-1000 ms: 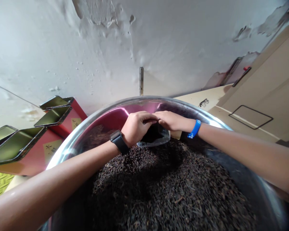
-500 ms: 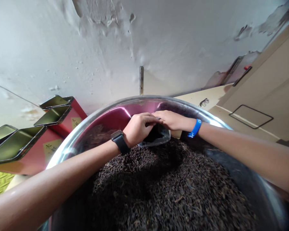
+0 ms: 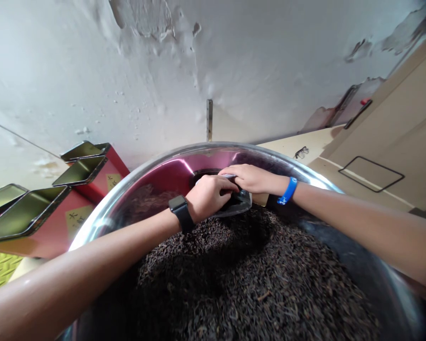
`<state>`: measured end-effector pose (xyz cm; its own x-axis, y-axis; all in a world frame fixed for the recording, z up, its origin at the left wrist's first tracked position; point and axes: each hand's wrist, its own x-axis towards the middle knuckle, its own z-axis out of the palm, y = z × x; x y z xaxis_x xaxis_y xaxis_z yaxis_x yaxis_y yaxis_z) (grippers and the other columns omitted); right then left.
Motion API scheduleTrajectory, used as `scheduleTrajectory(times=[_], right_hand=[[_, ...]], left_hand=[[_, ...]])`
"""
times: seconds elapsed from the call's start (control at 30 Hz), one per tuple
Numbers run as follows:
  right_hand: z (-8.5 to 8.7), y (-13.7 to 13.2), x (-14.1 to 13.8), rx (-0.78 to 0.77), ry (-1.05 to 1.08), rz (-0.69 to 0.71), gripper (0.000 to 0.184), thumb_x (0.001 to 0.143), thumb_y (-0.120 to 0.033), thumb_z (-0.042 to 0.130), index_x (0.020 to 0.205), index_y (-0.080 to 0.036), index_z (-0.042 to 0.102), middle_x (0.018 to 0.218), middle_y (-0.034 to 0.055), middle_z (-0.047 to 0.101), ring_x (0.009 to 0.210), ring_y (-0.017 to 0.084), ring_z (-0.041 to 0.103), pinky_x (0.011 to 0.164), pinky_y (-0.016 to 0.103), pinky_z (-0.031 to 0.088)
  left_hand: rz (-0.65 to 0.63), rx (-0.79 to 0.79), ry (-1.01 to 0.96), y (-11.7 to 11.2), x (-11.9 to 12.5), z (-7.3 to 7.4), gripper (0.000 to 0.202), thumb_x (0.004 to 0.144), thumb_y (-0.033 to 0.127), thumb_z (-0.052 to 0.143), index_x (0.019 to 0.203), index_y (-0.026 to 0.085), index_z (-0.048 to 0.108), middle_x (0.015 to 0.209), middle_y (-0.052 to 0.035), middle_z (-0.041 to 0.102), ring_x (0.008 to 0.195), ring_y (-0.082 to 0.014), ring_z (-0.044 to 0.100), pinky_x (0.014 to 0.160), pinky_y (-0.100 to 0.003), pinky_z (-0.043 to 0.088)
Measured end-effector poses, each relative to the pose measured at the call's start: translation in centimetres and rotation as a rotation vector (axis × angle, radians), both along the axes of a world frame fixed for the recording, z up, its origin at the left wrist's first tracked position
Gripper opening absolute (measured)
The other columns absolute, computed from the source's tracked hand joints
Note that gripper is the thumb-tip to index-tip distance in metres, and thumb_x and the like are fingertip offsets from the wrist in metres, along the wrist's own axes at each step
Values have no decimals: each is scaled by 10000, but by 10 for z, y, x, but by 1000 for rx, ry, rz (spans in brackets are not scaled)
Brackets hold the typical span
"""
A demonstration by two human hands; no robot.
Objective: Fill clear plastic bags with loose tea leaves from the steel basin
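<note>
A big steel basin (image 3: 102, 208) fills the lower view, heaped with dark loose tea leaves (image 3: 241, 279). At its far side a clear plastic bag (image 3: 239, 204) with dark leaves in it rests on the heap. My left hand (image 3: 209, 196), with a black watch on the wrist, is curled shut at the bag's mouth; what its fingers hold is hidden. My right hand (image 3: 250, 177), with a blue wristband, grips the bag's upper rim from the right. The two hands touch above the opening.
Several open red tins (image 3: 53, 208) with metal-lined mouths stand to the left of the basin. A peeling white wall (image 3: 199, 61) rises behind it. Beige boards (image 3: 386, 142) lean at the right. A yellow-green mat (image 3: 0, 270) shows at the lower left.
My left hand has shifted slightly right and down into the bag's mouth, covering more of the opening. My right hand keeps its hold on the rim.
</note>
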<state>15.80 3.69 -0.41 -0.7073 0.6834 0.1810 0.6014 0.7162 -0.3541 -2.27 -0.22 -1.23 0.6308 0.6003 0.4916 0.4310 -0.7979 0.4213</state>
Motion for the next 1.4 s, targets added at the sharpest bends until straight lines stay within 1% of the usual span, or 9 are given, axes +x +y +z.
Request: scheduleTrajectory(times=[0.2,0.4,0.6,0.87,1.0,1.13,1.23,1.3,1.4], right_hand=[[-1,0,0,2,1,-17,343,793,-141,395,1057,-211,602,1081,46,638,974,187,561,822,301,412],[-2,2,0,-12,8,5,323,802,-146,396,1046,-211,597,1095,40,633,998,182,552,827,294,412],[0,0,1,0,-14,-4,305,834,-172,370,1038,-207,594,1077,50,636,1003,188,551,841,302,409],[2,0,0,10,-38,-4,320,808,-135,372,1027,-197,598,1085,55,633,1012,190,548,855,306,405],[2,-1,0,-1,-35,-15,363,796,-124,380,1086,-202,584,1107,52,628,1006,187,552,846,303,411],[3,-2,-1,-15,-18,-19,338,821,-163,386,1087,-212,589,1116,43,626,1002,184,554,834,296,418],[2,-1,-1,-15,-6,-17,327,824,-163,389,1072,-204,598,1123,47,624,1013,183,550,842,295,417],[1,-1,0,-17,3,-12,335,824,-156,388,1086,-200,593,1133,50,620,1012,181,551,849,296,417],[1,-1,1,-3,2,-18,384,808,-112,370,1122,-195,574,1147,57,613,1003,178,556,863,303,417]], left_hand=[[-3,14,105,1,2,-2,216,738,59,530,801,178,700,835,-14,681,824,-142,609,844,-291,468],[-10,94,172,3,0,-5,234,822,126,505,1006,176,641,993,-47,653,909,-160,593,851,-311,465],[-57,127,296,3,-2,-3,203,863,166,469,938,160,658,918,-43,647,874,-155,588,848,-308,462],[-58,96,240,5,-3,-5,210,863,160,471,931,157,670,921,-43,644,867,-135,580,826,-271,464],[-65,102,226,5,-3,-4,211,864,174,472,938,172,669,916,-38,647,862,-130,584,817,-270,464],[-51,126,270,1,-3,0,209,873,263,487,901,182,678,861,-38,641,828,-148,582,798,-300,463],[-53,142,248,-8,-1,8,251,882,296,474,846,157,679,894,-58,628,870,-167,571,829,-322,449],[-113,108,223,-20,3,13,269,894,292,452,838,146,671,900,-63,627,871,-164,571,839,-316,444],[-351,-58,243,-41,9,11,274,905,310,439,889,146,658,880,-55,636,820,-135,590,803,-257,456]])
